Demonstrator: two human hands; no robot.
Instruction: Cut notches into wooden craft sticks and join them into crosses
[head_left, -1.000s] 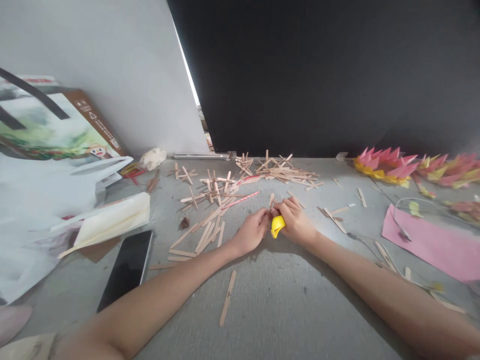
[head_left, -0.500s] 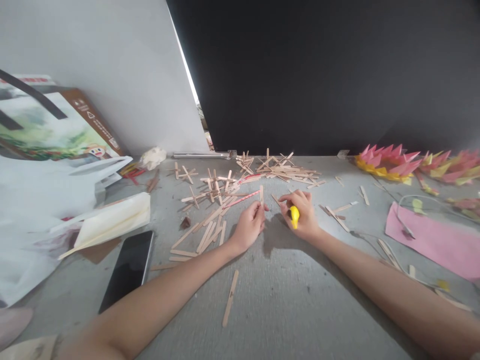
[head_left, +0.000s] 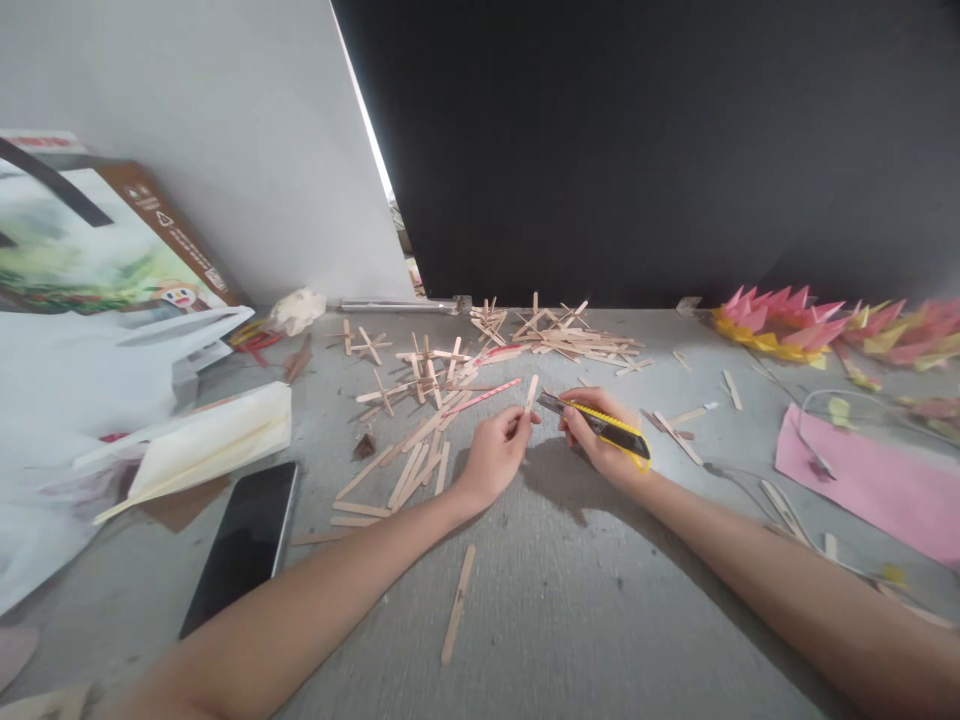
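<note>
A short, pale wooden stick stands near the middle of the frame, tilted slightly right of upright, its lower end pinched in fingertips. Just to its right lies a yellow-and-black utility knife — gripped around its middle, angled from lower right up to upper left, its tip pointing toward the stick, close but not touching.

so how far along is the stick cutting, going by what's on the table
Done: many crossed stick pieces lie heaped near the back wall. In hand: the left hand pinches one short stick upright, and the right hand holds a yellow utility knife pointed at it, not touching. Left: a spread of loose plain sticks beside the left hand, plus a single stick nearer the camera.
</note>
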